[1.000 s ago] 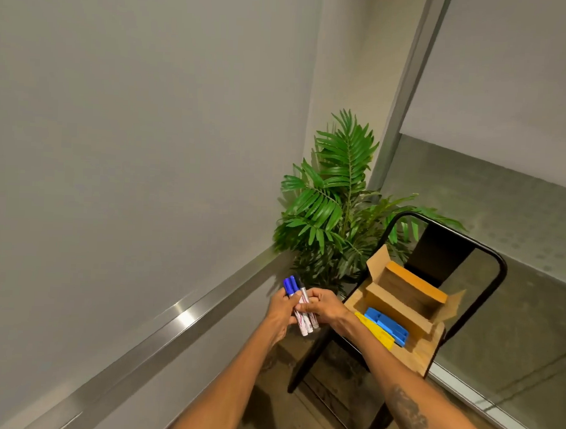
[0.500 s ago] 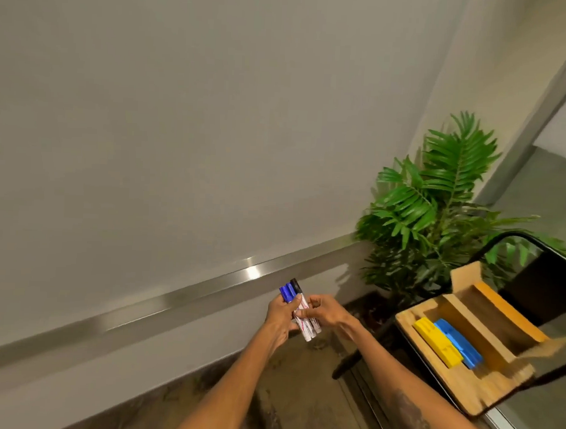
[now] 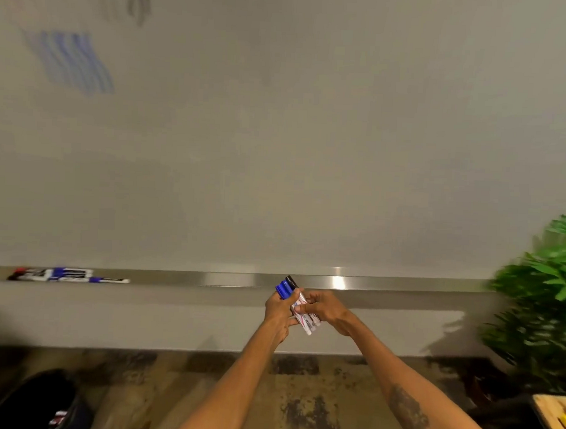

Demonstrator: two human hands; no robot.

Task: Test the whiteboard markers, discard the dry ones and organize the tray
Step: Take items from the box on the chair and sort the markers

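Head view looks at a whiteboard (image 3: pixel 279 123) with both hands raised in front of its metal tray (image 3: pixel 223 279). The left hand (image 3: pixel 279 311) has its fingers curled round a small bundle of markers (image 3: pixel 284 288), two with blue caps and one with a black cap, caps pointing up and away. The right hand (image 3: pixel 324 310) meets it from the other side, thumb and fingers pinching the white barrels near their middle, so both hands are closed on the same bundle, which sits just in front of the tray and not on it. Far along the tray to the left lies a second group of markers (image 3: pixel 68 274), blurred but lying lengthwise. Blue scribbles (image 3: pixel 71 62) and fainter grey ones (image 3: pixel 138 3) mark the board's upper left, which suggests testing is already under way. The step in hand looks like singling out one marker from the bundle. The next move would call for the right hand to draw one barrel free while the left keeps the rest together, then uncap it and try it on the board. A plant (image 3: pixel 543 306) stands at the right, and a dark container (image 3: pixel 33 401) on the floor at lower left may be for discards, though that is hard to tell.
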